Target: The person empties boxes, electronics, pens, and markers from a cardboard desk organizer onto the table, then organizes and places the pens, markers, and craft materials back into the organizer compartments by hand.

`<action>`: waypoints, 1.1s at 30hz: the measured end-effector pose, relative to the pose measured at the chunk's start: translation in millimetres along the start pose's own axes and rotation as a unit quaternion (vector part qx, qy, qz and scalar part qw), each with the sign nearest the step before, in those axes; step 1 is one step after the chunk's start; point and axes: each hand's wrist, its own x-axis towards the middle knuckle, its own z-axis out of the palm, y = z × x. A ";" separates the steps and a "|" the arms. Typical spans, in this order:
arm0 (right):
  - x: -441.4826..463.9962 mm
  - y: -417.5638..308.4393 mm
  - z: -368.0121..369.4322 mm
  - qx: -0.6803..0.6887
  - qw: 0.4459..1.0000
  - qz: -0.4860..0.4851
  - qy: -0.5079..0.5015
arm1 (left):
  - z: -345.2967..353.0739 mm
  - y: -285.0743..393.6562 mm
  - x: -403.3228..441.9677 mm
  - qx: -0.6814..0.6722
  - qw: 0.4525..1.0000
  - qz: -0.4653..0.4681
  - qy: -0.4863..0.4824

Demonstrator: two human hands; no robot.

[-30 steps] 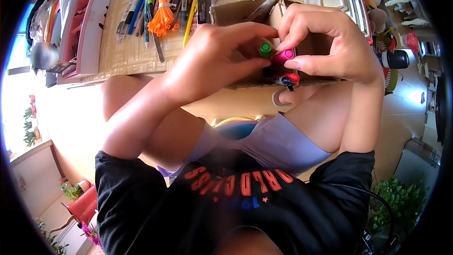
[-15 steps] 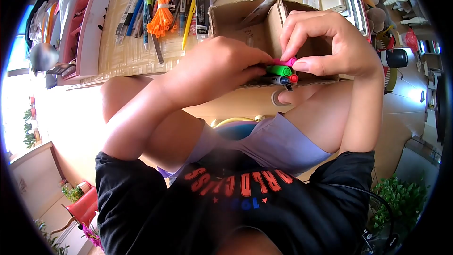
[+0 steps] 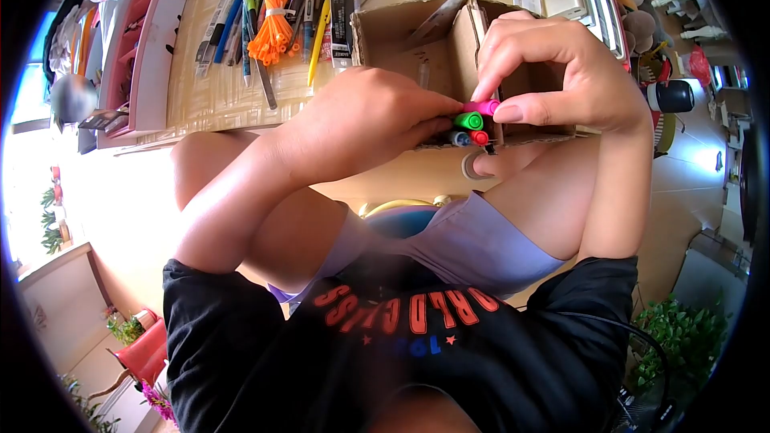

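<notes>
Over the near side of the cardboard box [image 3: 385,38], my left hand [image 3: 353,116] is closed round a small bunch of markers and pens, their ends pointing right. In the bunch are a green marker [image 3: 469,121], a red-ended pen [image 3: 479,138] and a dark pen [image 3: 459,138]. A pink marker [image 3: 484,108] lies on top of them. Its right end is pinched between the thumb and fingers of my right hand [image 3: 553,72]. My left fingers hide the other ends of the bunch.
Left of the box lie several loose pens [image 3: 231,24], an orange bundle of zip ties [image 3: 273,20] and a yellow pen [image 3: 319,40]. A white-and-pink drawer unit [image 3: 152,48] stands at the table's left. Clear plastic pieces [image 3: 437,16] lean inside the box.
The green, red-ended and dark pens have shifted slightly left in my left hand. More of the pink marker shows beyond them, with my right fingers still on its end.
</notes>
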 end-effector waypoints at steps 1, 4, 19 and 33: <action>-0.4 -0.3 0.3 0.008 1.000 0.010 0.004 | -0.3 0.3 0.0 0.003 1.000 -0.003 -0.002; -1.6 -3.5 -0.8 0.037 0.999 0.025 0.002 | 0.7 1.5 0.5 0.004 1.000 -0.002 0.009; 0.4 -1.2 -0.6 -0.044 0.998 -0.011 -0.047 | -11.6 9.6 2.0 -0.026 0.999 -0.026 -0.030; -2.7 -3.1 -0.7 -0.001 1.000 -0.002 -0.019 | -4.2 8.3 1.7 0.025 0.999 -0.008 -0.025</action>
